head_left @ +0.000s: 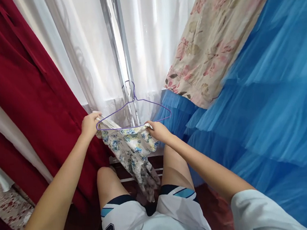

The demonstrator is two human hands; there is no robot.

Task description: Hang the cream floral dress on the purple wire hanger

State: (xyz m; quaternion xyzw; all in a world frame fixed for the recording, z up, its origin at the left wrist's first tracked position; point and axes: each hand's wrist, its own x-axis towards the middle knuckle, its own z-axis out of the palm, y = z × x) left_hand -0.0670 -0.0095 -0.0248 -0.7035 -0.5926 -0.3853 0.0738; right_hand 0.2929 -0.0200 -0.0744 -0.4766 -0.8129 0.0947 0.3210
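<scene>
A purple wire hanger (152, 103) is in front of me, its hook upward near the white curtain. From its lower bar droops a white garment with blue and yellow flowers (137, 146), its lower end hanging between my knees. My left hand (90, 125) is closed on the garment's pale edge at the hanger's left corner. My right hand (157, 131) pinches the garment's neckline or edge just below the bar, right of the middle. The hanger's right corner is bare of cloth. Whether the left fingers also touch the wire I cannot tell.
White sheer curtains (147, 31) hang ahead, with a grey vertical strip (125, 59) between them. Red curtains (30, 87) hang at the left. To the right are a floral cloth (206, 47) and a layered blue tulle dress (269, 124). Patterned fabric (2, 193) lies at far left.
</scene>
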